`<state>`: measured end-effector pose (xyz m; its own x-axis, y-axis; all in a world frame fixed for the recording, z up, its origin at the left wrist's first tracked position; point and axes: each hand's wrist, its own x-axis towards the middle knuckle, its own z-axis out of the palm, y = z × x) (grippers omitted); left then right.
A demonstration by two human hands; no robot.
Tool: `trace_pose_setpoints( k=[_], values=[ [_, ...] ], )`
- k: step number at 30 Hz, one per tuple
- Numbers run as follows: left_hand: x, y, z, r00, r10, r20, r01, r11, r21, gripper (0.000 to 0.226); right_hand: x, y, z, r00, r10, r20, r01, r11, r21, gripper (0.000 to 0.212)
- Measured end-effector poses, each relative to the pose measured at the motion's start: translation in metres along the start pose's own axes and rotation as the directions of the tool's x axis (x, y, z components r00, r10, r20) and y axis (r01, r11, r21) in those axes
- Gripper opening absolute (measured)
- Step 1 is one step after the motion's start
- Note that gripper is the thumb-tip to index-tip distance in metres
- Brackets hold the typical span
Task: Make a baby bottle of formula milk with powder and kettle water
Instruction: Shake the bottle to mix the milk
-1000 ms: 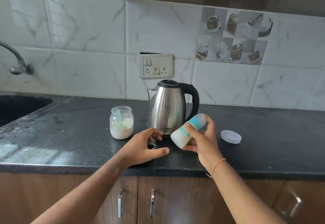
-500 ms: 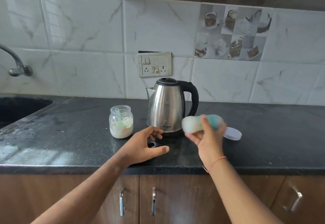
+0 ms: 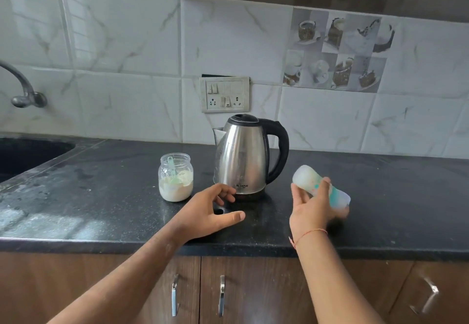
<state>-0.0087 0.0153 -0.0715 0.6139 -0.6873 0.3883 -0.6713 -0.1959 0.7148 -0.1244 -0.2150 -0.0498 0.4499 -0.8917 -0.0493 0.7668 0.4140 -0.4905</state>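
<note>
Mixing step, judging by the capped bottle (image 3: 320, 187) lying sideways in the air, blurred, at right centre of frame. Right hand (image 3: 311, 205) has its grip wrapped round the bottle. Left hand (image 3: 212, 212) rests on the desk (image 3: 101, 196) with loose fingers, holding nothing, just in front of the kettle (image 3: 245, 154). Powder jar (image 3: 176, 176) sits open left of the kettle. Next probably calls for standing the bottle upright on the desk.

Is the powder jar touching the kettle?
Apart. The head view shows a strip of bare black counter between the powder jar and the kettle.
</note>
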Motion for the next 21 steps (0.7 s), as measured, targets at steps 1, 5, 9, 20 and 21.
trace_pose_setpoints(
  k=[1, 5, 9, 20, 21],
  values=[
    [-0.001, -0.001, 0.0, 1.0, 0.003, 0.002, -0.003, 1.0, 0.003, 0.056, -0.002, -0.002, 0.002, 0.999, 0.031, 0.015, -0.031, 1.0, 0.001, 0.074],
    [0.0, -0.001, 0.0, 1.0, 0.002, -0.003, -0.002, 1.0, 0.014, 0.055, -0.021, 0.0, 0.009, 0.903, 0.283, 0.323, -0.092, 0.863, -0.496, 0.059],
    [-0.001, 0.001, 0.0, 1.0, -0.004, 0.01, 0.004, 1.0, 0.013, 0.057, -0.005, 0.001, 0.006, 0.998, 0.039, 0.041, -0.037, 0.998, -0.05, 0.063],
    [-0.002, 0.004, 0.0, 1.0, -0.014, 0.028, 0.013, 0.999, 0.046, 0.055, -0.017, 0.003, 0.007, 0.941, 0.215, 0.261, -0.107, 0.922, -0.372, 0.06],
    [-0.002, 0.004, 0.0, 1.0, -0.009, 0.02, 0.008, 0.999, 0.051, 0.054, -0.021, 0.003, 0.009, 0.918, 0.271, 0.29, -0.127, 0.893, -0.433, 0.061]
  ],
)
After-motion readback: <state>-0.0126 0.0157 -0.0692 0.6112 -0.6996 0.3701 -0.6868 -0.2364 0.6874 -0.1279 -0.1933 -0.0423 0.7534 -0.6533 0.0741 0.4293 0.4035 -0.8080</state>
